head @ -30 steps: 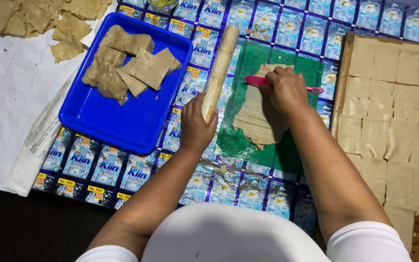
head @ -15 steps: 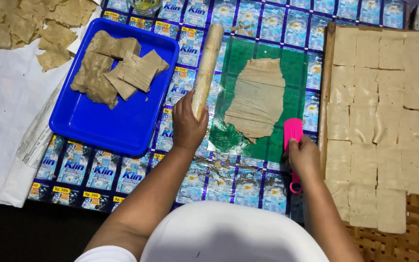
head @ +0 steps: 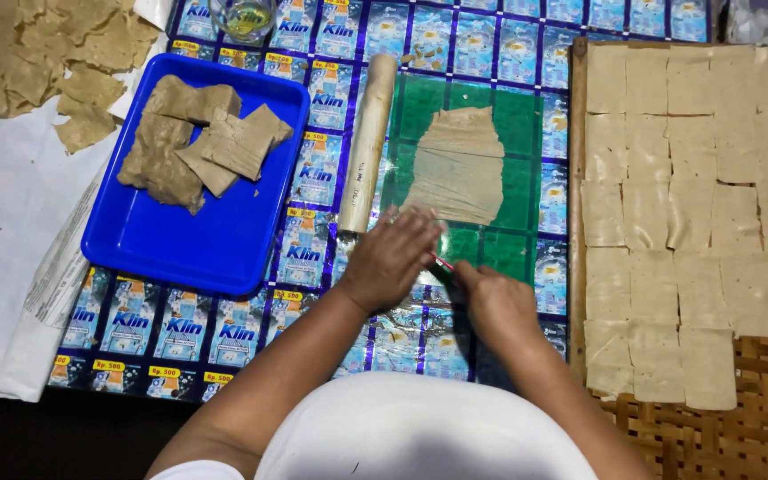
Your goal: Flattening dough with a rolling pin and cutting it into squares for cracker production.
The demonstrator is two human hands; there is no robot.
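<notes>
Down near the front edge of the worktop, both forearms reached forward from the person's white-clad lap and the two hands met just in front of the green sheet [head: 508, 116]. Left hand [head: 390, 258] lay palm down with its fingers spread and loosened, their tips blurred, touching the near end of the wooden rolling pin [head: 368, 142] and gripping nothing. Right hand [head: 497, 307] was clenched around a pink-handled tool [head: 442, 263], only a short red-pink piece of which showed between the two hands. On the green sheet lay a thin, flattened piece of tan dough [head: 457, 164], ragged at its edges and ridged across, just beyond the left fingertips. Covering the worktop was a glossy mat of small blue-and-white sachets [head: 317, 169] joined in rows, each rectangular with a yellow strip. Toward the left edge sat a blue plastic tray [head: 197, 240] holding thick brownish dough slabs [head: 193, 142]. Along the right edge, a wooden-rimmed board [head: 577, 178] carried pale square sheets [head: 686, 204] laid edge to edge, over woven matting [head: 740, 427]. Beyond the tray, on white paper [head: 11, 222], lay crinkled tan pieces [head: 55, 44].
</notes>
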